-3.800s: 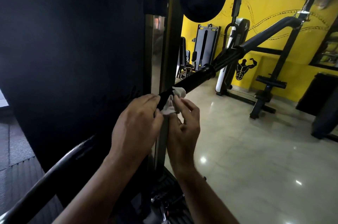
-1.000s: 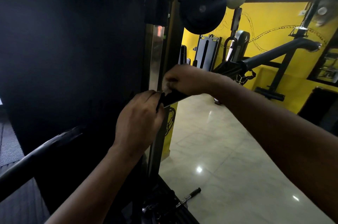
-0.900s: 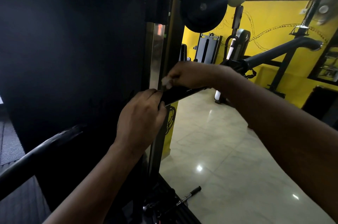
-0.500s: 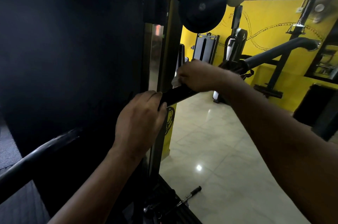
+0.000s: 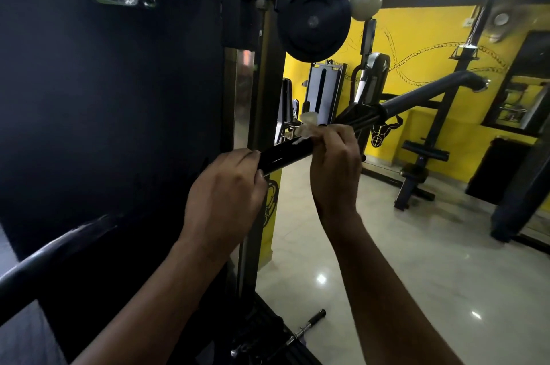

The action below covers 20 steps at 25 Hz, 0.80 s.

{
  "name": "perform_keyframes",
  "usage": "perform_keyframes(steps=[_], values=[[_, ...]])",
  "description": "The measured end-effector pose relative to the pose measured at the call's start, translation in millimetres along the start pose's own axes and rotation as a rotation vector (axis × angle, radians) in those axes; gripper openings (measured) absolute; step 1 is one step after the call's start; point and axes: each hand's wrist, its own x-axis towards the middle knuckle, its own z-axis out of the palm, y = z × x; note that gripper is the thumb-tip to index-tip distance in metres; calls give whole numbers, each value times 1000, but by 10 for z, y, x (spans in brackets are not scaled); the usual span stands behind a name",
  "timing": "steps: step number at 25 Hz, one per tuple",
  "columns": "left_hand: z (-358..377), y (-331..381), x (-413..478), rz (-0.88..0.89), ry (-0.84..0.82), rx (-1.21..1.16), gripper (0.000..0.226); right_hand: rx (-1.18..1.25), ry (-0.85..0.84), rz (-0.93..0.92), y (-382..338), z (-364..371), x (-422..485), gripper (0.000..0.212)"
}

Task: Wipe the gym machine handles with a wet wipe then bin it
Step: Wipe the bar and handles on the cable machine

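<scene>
The left hand is nearest, its fingers curled tight together round the near end of the handle, knuckles up. Just beyond those fingers the handle runs out as a smooth, glossy black cylinder, slanting up and away. The right hand is next along it, fingers bent and bunched, and it holds the wet wipe against the top of the handle. The wipe is a crumpled, pale, thin wad that sticks out above and just left of the fingertips. I cannot tell how much of it lies under the palm.

Below both hands a small knurled metal bar lies on the machine's dark base. To the left of the left-hand fingers stands a brushed steel upright beside a flat matte black panel, and lower left a rounded grey bar crosses the corner. Above the right-hand fingers hang a round black pulley disc and a cream ball.

Past the fingertips a thick grey tube arm rises to the right. Beyond lie shiny pale floor tiles and a yellow wall with black line drawings.
</scene>
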Motion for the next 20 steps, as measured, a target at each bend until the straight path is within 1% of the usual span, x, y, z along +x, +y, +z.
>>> perform_keyframes(steps=[1,3,4,5,6,7,8,10,11,12,13,15,16,18,20], values=[[-2,-1,0,4,-8,-2,32,6,11,13,-33,22,-25,24],[-8,-13,-4,1,-12,-4,30,-6,-18,-90,-16,64,-99,23],[-12,-25,-3,0,-4,-5,29,30,-25,-93,-4,76,-130,22],[-14,-37,-5,0,5,-9,28,129,-4,13,21,111,-167,19],[-11,-45,-13,4,13,-11,28,281,24,227,1,133,-213,16],[-4,-50,-21,10,18,-10,28,478,22,496,-50,159,-267,12],[2,-52,-31,20,21,-4,28,679,9,760,-121,170,-307,11],[15,-57,-32,46,25,12,29,1115,16,1216,-229,184,-234,7],[21,-65,-27,56,22,22,30,1358,25,1389,-277,173,-166,7],[27,-74,-25,64,18,36,30,1536,28,1494,-310,143,-101,10],[32,-80,-25,70,17,48,31,1628,22,1536,-322,124,-50,13],[28,-99,-30,76,29,61,30,1722,-16,1526,-379,68,-19,21],[26,-104,-39,83,37,68,30,1743,-3,1522,-393,40,-23,23],[39,-99,-59,109,43,100,30,1652,91,1500,-384,-14,-25,18],[51,-94,-82,124,43,119,31,1586,205,1460,-349,-34,-20,18]])
